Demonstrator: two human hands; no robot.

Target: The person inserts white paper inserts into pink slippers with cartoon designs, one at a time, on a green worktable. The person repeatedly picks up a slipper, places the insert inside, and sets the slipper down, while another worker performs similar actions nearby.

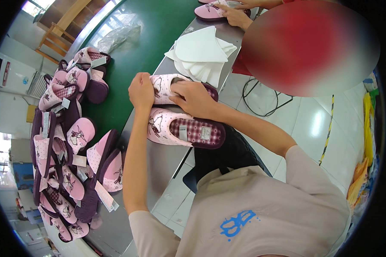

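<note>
Two pink slippers with dark purple soles lie on the grey metal table edge [158,167]. My left hand [141,91] grips the toe of the far slipper [165,88]. My right hand [196,99] presses into that slipper's opening, fingers at its mouth. The near slipper [184,128] lies just below my hands, its checked insole facing up with a small white tag inside. A stack of white paper sheets [201,53] sits just beyond the slippers.
A long pile of pink and purple slippers [70,145] with white tags lies on the green conveyor belt [158,25] at left. Another person's hands [238,15] hold a slipper at the top. A clear plastic bag [118,36] rests on the belt. A black cable [261,100] runs over the white tiled floor.
</note>
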